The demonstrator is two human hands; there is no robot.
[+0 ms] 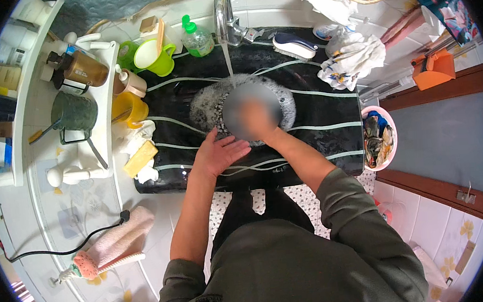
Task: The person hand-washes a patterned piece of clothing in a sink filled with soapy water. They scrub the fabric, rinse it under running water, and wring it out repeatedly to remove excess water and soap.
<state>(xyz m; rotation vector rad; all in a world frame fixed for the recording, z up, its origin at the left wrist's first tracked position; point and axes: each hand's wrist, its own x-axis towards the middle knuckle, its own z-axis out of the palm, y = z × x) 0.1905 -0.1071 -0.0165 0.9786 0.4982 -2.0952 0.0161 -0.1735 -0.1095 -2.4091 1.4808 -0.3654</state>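
Observation:
Water runs from a chrome faucet into a round basin with foam and bubbles, set in a black countertop with pale wavy lines. My left hand is palm up at the basin's near left edge, its fingers apart and nothing in it. Over the basin, my right hand reaches in from the right; a round grey blur covers its fingers, so whatever it touches is hidden. A green-capped pump bottle stands left of the faucet. Right of the faucet lies a dark blue and white scrub brush.
Green and yellow mugs stand at the counter's left, near a yellow soap bar. A crumpled white cloth lies at the back right. A pink-rimmed basket holding cloths adjoins the right edge. Shelves line the left wall.

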